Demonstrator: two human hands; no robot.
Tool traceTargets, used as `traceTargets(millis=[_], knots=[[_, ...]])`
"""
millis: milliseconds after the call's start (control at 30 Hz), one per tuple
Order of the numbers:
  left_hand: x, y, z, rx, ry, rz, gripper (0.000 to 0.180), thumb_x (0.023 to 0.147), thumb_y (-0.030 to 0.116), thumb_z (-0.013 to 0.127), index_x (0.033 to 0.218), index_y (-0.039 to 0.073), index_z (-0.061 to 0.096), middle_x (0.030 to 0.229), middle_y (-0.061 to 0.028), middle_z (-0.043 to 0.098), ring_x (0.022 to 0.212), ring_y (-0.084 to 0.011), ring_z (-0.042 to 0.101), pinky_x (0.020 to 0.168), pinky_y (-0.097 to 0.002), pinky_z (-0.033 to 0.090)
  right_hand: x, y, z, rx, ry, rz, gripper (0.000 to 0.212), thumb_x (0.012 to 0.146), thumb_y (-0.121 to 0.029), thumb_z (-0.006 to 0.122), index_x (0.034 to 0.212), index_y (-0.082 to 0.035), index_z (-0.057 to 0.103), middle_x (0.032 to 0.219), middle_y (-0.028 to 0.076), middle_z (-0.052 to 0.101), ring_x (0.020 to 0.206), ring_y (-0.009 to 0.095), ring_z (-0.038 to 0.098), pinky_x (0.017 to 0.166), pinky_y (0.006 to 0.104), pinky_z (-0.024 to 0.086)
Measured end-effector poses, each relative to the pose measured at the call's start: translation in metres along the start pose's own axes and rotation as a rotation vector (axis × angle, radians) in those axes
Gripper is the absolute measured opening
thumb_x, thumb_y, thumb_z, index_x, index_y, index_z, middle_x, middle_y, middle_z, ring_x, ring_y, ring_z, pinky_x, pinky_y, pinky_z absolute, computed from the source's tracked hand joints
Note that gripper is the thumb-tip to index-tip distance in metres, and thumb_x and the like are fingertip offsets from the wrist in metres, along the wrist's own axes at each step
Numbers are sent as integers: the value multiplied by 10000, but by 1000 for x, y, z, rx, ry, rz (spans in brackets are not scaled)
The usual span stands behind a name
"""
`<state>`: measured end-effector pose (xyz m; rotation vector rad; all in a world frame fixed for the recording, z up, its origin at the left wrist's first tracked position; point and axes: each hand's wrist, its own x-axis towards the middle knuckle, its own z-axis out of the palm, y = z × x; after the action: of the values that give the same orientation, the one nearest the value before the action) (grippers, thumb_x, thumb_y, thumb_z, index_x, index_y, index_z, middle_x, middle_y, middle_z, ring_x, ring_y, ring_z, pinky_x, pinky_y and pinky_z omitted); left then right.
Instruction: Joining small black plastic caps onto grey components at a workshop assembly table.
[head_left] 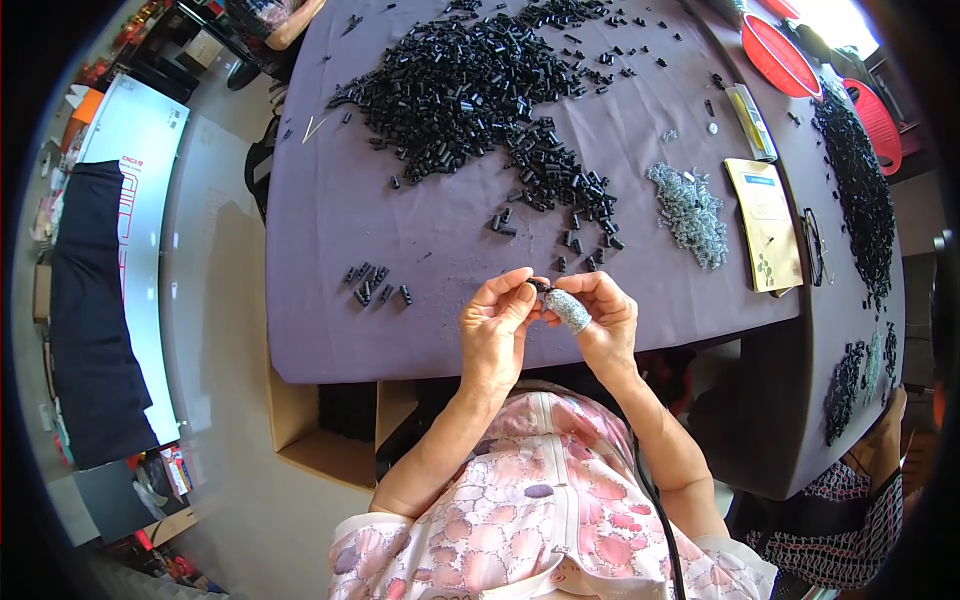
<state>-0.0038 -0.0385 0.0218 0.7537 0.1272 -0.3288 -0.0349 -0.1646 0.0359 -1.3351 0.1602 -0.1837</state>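
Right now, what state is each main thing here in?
Left hand: pinching a small black piece
Right hand: pinching, seemingly on the same piece
Grey cover: worn on that hand
Black pieces: mostly heaped, some scattered
Translucent pieces: loosely piled
Yellow booklet: lying flat
Cardboard box: open-topped

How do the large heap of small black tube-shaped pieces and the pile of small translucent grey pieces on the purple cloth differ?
Colour: the black heap is dark; the grey pile is pale. Size: the black heap is far larger than the grey pile. Shared: both are loose small pieces on the purple cloth.
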Motion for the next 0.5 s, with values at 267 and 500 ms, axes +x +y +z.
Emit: traceTargets(millis=[267, 500], knots=[[-2, 6, 1, 233, -19, 145, 184, 868, 15, 603, 1046, 31, 647, 942, -123, 669, 792, -162, 630, 718, -281, 515, 0, -8, -1, 73, -25, 101, 137, 822, 102, 574, 931, 21, 583, 847, 75, 663, 724, 119, 639, 649, 246, 537], [-7, 11, 10, 394, 9, 243, 189, 852, -27, 613, 1035, -2, 650, 919, -107, 670, 803, -137, 618, 734, -251, 507, -2, -11, 3, 69, -20, 53, 140, 817, 112, 563, 918, 16, 577, 848, 68, 659, 719, 113, 636, 632, 235, 533]])
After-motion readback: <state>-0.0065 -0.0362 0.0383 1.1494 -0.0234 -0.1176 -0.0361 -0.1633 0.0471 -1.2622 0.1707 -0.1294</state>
